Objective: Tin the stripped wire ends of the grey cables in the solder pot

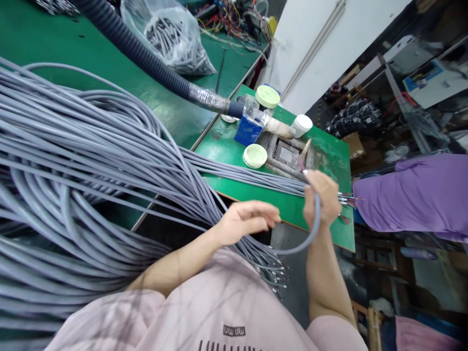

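Observation:
My right hand [323,200] is closed around a grey cable [310,239] near its end. That end, with its reddish wires bared, points at a square, dirty metal pot [287,155] with a silvery surface; whether the wire tips touch it I cannot tell. From my fist the cable loops down and back toward my lap. My left hand [246,219] hangs in front of my body with fingers apart and slightly bent, holding nothing. Just beyond it, a row of grey cables [252,179] lies across the green table, their stripped ends sticking out past my right hand.
A large heap of grey cables [87,136] covers the left side. A black corrugated hose [146,63] runs to a nozzle beside a blue box [248,130]. Pale green lids [255,156] and a white cup [302,125] stand near the pot. A person's purple sleeve [413,195] is at right.

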Demonstrator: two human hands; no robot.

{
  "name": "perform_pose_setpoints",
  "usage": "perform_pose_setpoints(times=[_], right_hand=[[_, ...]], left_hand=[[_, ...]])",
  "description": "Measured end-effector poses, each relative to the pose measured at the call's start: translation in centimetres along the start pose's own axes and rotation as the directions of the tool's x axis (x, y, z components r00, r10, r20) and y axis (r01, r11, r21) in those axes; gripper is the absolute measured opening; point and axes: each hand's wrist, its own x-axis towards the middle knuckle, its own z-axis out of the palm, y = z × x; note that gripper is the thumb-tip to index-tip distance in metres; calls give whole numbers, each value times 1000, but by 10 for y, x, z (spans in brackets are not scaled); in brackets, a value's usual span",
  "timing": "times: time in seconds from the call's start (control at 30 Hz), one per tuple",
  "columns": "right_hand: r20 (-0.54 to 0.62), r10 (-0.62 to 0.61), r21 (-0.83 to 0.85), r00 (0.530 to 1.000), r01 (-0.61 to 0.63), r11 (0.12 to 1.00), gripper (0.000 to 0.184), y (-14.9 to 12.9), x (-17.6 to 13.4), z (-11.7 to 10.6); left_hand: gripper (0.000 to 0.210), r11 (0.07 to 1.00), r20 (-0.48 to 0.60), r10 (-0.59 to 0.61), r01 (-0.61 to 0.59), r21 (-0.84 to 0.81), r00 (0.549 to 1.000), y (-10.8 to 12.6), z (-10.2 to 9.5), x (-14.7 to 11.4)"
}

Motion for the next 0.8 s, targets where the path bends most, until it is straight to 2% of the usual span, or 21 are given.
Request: perform_pose_setpoints(times=[0.03, 0.07, 0.1, 0.13, 0.17, 0.2, 0.23, 0.27, 0.3, 0.33, 0.4, 0.47, 0.57, 0.8], right_hand=[[-87, 78, -23, 993, -80, 996, 27, 11, 9, -3], [-179, 145, -28, 973, -153, 988, 26, 21, 19, -6], [-253, 198, -10, 947, -207, 978, 26, 28, 28, -9], [-310, 232, 29, 922, -235, 972, 27, 33, 36, -10], [-345, 258, 73, 902, -248, 966, 28, 34, 44, -10], [-351, 273, 113, 896, -249, 962, 27, 32, 51, -9], [-331, 277, 143, 902, -243, 959, 26, 27, 57, -7], [-290, 275, 161, 917, -237, 958, 24, 21, 62, -3], [-233, 268, 170, 935, -232, 958, 22, 14, 66, 2], [-169, 259, 182, 951, -228, 957, 21, 8, 69, 7], [-56, 232, 226, 971, -214, 950, 19, -1, 74, 21], [29, 209, 283, 977, -209, 936, 19, -3, 77, 35], [134, 179, 334, 975, -215, 918, 19, 1, 82, 55], [263, 144, 354, 954, -234, 906, 18, 8, 92, 88]], left_hand=[[25, 997, 229, -46, 29, 76, 972, 5, 4, -4], [26, 989, 449, -88, 24, 147, 889, 7, 8, -7], [26, 975, 606, -132, -8, 223, 785, 6, 11, -8], [28, 950, 675, -154, -80, 301, 722, 1, 13, -9], [28, 902, 676, -151, -179, 393, 721, -6, 14, -8], [26, 790, 599, -133, -281, 545, 789, -15, 13, -6], [24, 620, 504, -79, -353, 701, 860, -25, 10, -4], [24, 437, 414, 4, -374, 818, 910, -36, 5, 0], [25, 286, 348, 89, -359, 889, 933, -45, -2, 3], [26, 175, 292, 168, -321, 931, 941, -53, -9, 6], [28, 43, 220, 291, -242, 969, 931, -65, -23, 10], [29, -25, 204, 354, -209, 978, 913, -72, -35, 12], [28, -76, 243, 377, -232, 970, 894, -79, -45, 12], [29, -126, 276, 299, -248, 960, 914, -82, -48, 12]])
